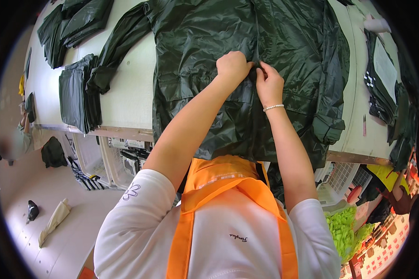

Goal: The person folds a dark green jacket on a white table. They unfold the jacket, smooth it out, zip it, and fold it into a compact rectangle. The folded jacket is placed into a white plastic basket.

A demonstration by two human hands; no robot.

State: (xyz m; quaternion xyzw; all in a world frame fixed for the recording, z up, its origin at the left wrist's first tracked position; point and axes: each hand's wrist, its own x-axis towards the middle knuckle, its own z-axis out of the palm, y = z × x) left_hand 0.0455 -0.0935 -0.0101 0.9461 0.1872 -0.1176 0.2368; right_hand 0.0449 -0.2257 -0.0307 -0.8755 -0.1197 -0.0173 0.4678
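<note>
A dark green, shiny raincoat (198, 39) lies spread over the white table, its lower edge hanging past the front. At its front opening, my left hand (233, 66) is closed, thumb and fingers pinching the fabric edge. Close beside it, my right hand (269, 84) pinches the same front edge from the right. The fingertips of both hands nearly meet. Whether a snap or other fastener lies between them is hidden. One sleeve (121, 44) stretches out to the left; the other sleeve lies folded down along the right side.
Folded dark green garments (79, 93) are stacked on the table (132, 93) at left. At right lie dark garments with a white sheet (384, 69) and a small pen-like item (364, 125). White plastic crates (91, 156) stand below. Another person (16, 144) is at far left.
</note>
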